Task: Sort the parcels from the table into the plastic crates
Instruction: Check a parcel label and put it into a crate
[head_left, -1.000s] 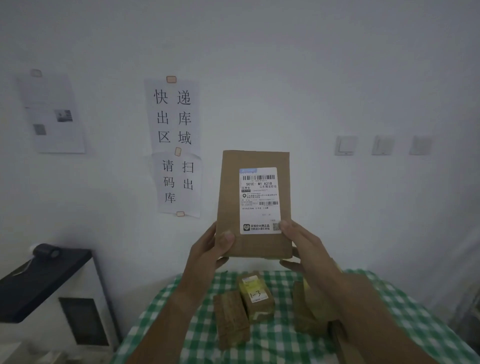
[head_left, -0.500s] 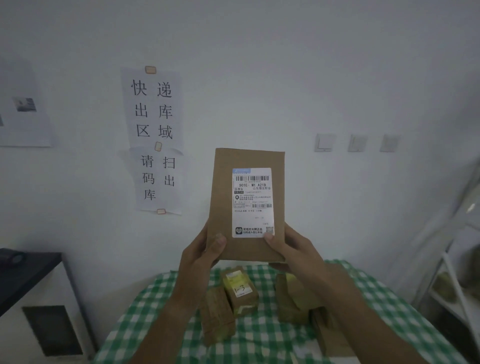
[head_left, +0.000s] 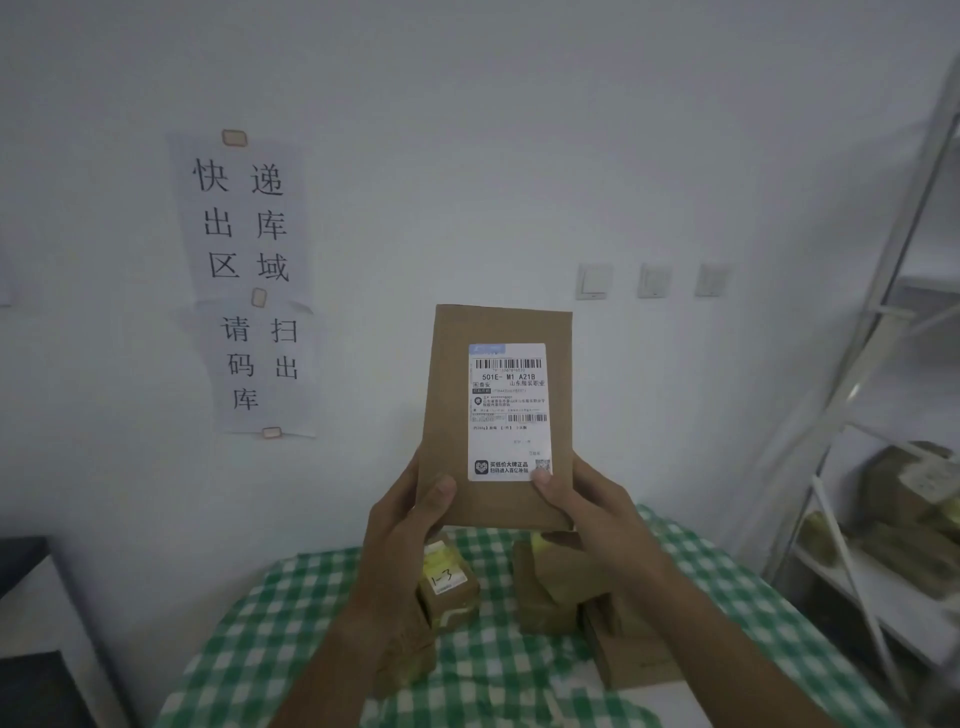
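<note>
Bare left hand (head_left: 410, 514), bare right hand (head_left: 592, 506), forearms unsleeved

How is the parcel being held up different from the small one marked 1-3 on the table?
The held parcel is flat, tall and upright in the air, gripped by the left hand and right hand; the 1-3 parcel is small, boxy and lies on the checked table. The held one bears a printed white barcode label; the other has yellow tape and handwriting. Both are brown.

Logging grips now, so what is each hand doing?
Left hand: closed on the lower left edge of the flat brown parcel, thumb on its front.
Right hand: closed on the same parcel's lower right corner.
</note>
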